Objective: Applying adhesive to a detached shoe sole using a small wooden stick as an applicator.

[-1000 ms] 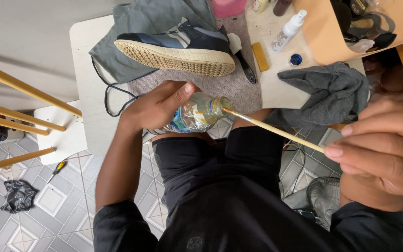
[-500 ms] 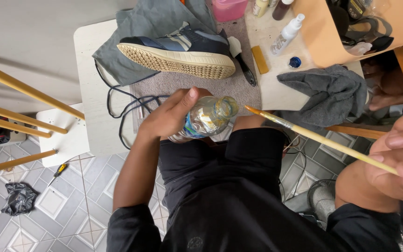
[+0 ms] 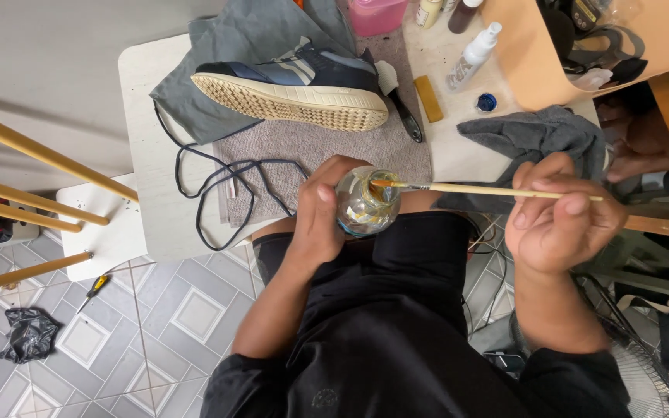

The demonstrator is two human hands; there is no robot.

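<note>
My left hand [image 3: 320, 210] grips a small clear glass jar [image 3: 365, 203] held upright over my lap, just below the table edge. My right hand [image 3: 563, 217] holds a thin wooden paintbrush [image 3: 489, 190] nearly level, its orange-tinged tip dipped into the mouth of the jar. A dark blue sneaker [image 3: 296, 87] with a cream studded sole lies on its side on the table beyond the jar, resting on a grey towel [image 3: 311, 147] and a grey cloth [image 3: 249, 39].
Dark laces [image 3: 210, 182] trail over the white table [image 3: 145, 139]. A grey rag [image 3: 536, 135], a spray bottle [image 3: 474, 50], a blue cap [image 3: 486, 102], a tan block [image 3: 428, 97] and a pink tub [image 3: 377, 14] sit nearby. A tan basket [image 3: 536, 54] stands at right. Wooden rails [image 3: 32, 155] cross the left.
My left hand turned the jar upright from lying sideways. My right hand moved left and brought the brush tip into the mouth of the jar.
</note>
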